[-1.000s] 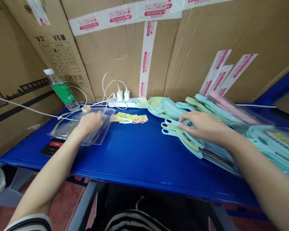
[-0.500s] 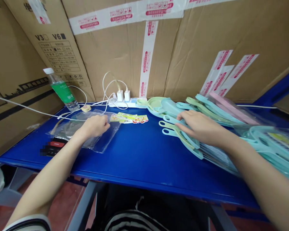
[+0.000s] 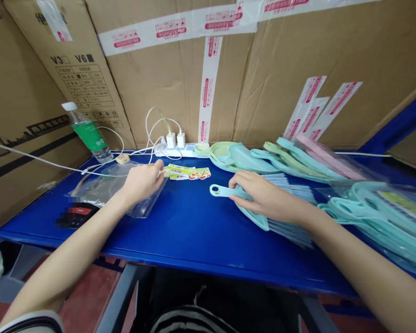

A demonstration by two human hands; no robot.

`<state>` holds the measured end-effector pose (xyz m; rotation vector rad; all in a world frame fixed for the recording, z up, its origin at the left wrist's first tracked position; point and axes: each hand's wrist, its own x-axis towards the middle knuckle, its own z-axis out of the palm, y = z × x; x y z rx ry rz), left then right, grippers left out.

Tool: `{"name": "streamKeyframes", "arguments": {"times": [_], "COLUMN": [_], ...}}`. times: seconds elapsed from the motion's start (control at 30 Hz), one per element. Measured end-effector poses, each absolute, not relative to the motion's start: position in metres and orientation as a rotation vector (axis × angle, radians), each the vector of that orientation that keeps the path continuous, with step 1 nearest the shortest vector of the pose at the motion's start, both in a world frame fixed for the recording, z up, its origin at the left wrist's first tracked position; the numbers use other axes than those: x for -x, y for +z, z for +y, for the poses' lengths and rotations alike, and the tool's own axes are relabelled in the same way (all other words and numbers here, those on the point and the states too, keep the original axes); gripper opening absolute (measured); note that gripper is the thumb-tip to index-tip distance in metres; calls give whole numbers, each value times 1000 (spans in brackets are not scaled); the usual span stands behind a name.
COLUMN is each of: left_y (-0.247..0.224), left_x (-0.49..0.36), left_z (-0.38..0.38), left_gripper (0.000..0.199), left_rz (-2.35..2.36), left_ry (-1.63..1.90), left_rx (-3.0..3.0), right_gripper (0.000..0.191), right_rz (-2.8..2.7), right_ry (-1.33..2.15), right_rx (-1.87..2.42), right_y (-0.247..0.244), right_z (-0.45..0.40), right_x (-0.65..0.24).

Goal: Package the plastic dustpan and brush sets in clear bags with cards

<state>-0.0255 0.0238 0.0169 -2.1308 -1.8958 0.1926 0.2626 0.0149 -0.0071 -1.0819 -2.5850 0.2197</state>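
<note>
My right hand (image 3: 254, 194) is closed around the handle of a light-blue hand brush (image 3: 222, 190); the handle's holed end juts out past the fingers. Grey-blue bristles (image 3: 293, 233) fan out beneath my wrist, and how many brushes lie there cannot be told. My left hand (image 3: 143, 182) has its fingers pressed together at the left end of several yellow-green printed labels (image 3: 189, 173). Whether it pinches one is hidden. Below that hand lies a clear plastic bag (image 3: 107, 185).
Light-blue and green dustpans (image 3: 242, 157) lie along the back, with a pink one (image 3: 327, 157) further right. Bagged light-blue dustpans (image 3: 374, 212) fill the right side. A water bottle (image 3: 90, 134), a power strip (image 3: 190, 150) and cables stand before cardboard boxes (image 3: 166, 74).
My right hand has moved left with the light-blue brush, away from the bagged dustpans. The green handle beside it no longer shows. My left hand has shifted slightly right and up against the labels.
</note>
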Motion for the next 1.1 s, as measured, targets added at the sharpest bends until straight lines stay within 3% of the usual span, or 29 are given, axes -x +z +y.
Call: {"name": "streamKeyframes", "arguments": {"times": [0.37, 0.5, 0.63, 1.1], "left_y": [27, 21, 11, 11], "left_x": [-76, -113, -125, -95], "left_z": [66, 91, 109, 108], "left_gripper": [36, 43, 43, 37], "left_rz": [-1122, -1143, -1171, -1098], "left_ry": [-118, -71, -95, -257], "left_rx": [2523, 2583, 2604, 2672], "right_gripper": [21, 29, 21, 21], "right_rz": [-2691, -2664, -2655, -2693], "right_ry": [75, 103, 71, -240], "right_rx": [1044, 1290, 1495, 1727], "right_y": [-15, -8, -3, 1], "right_z": [9, 5, 1, -14], "right_x": [-254, -252, -248, -240]}}
